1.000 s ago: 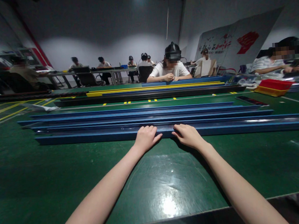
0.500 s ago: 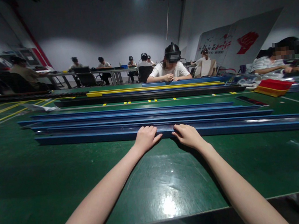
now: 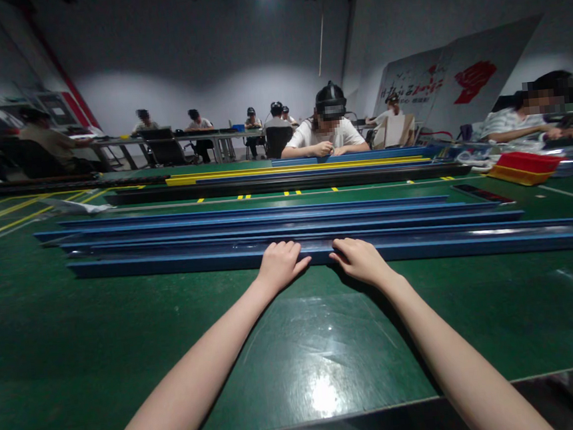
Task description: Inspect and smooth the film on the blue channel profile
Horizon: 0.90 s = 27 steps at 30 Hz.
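Left fingers: the left hand (image 3: 279,264) lies palm down on the nearest long blue metal channel (image 3: 170,263), fingers pressed together and curled over its near edge, the thumb stretched out to the right along the rail.
Right fingers: the right hand (image 3: 359,259) rests on the same rail just right of the left hand, fingers together and bent over the top; the two thumbs point at each other and are near but apart.
Grip: whether either hand clamps the rail or only rests on it, I cannot tell.
Nearest rail: it lies flat and crosswise on the green work table (image 3: 77,340), running well past both hands on either side.
Other rails: the stack of further long blue channels (image 3: 247,222) lies parallel just behind the nearest rail.
Behind the stack: long yellow and blue strips (image 3: 292,170) lie farther back on the table, and a seated person in a white shirt (image 3: 327,131) bends over them.
Right of the stack: a red and yellow plastic bin (image 3: 523,167), with another seated person (image 3: 524,120) behind it.
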Motion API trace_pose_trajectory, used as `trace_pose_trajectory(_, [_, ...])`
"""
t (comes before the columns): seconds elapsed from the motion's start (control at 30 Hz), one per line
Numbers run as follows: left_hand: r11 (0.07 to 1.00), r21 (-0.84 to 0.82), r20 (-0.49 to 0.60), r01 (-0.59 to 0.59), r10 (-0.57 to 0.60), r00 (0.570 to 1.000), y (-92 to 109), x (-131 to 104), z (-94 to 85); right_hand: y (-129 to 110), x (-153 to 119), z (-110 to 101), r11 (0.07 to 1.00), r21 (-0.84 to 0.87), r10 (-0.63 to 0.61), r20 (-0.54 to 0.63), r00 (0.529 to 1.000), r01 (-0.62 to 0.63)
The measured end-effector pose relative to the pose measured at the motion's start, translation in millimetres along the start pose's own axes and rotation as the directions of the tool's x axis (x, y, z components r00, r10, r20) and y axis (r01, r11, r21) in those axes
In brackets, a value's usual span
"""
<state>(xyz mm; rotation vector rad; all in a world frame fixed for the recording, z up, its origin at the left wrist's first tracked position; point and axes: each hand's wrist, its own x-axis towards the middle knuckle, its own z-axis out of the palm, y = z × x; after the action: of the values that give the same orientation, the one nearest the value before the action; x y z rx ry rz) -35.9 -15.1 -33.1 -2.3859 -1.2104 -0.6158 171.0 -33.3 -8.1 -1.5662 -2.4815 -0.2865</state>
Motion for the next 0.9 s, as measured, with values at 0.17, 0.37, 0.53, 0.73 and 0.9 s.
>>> trace_pose_trajectory(0.17, [1.000,-0.006,0.001,0.006,-0.006,1.000,0.0,-0.1,-0.2,-0.3,0.3,-1.1,1.000,0.004,0.004,0.015,1.000,-0.004])
trace_pose_trajectory(0.37, [0.999,0.037,-0.004,-0.009,0.009,1.000,-0.5,-0.2,1.2,0.3,0.0,-0.1,1.000,0.001,0.000,0.000,1.000,0.000])
trace_pose_trajectory(0.53, [0.999,0.038,-0.004,-0.009,0.009,1.000,-0.4,-0.3,1.4,-0.1,-0.3,-0.3,1.000,-0.002,0.001,-0.008,1.000,-0.001])
trace_pose_trajectory(0.73, [0.999,0.038,-0.003,-0.010,0.010,1.000,-0.2,-0.2,0.3,-0.3,-0.6,-0.9,1.000,-0.001,-0.004,-0.014,1.000,0.004])
trace_pose_trajectory(0.9, [0.999,0.038,-0.008,-0.015,0.016,1.000,-0.4,-0.2,0.3,-0.4,-0.4,-0.7,1.000,-0.001,0.005,0.002,1.000,-0.005])
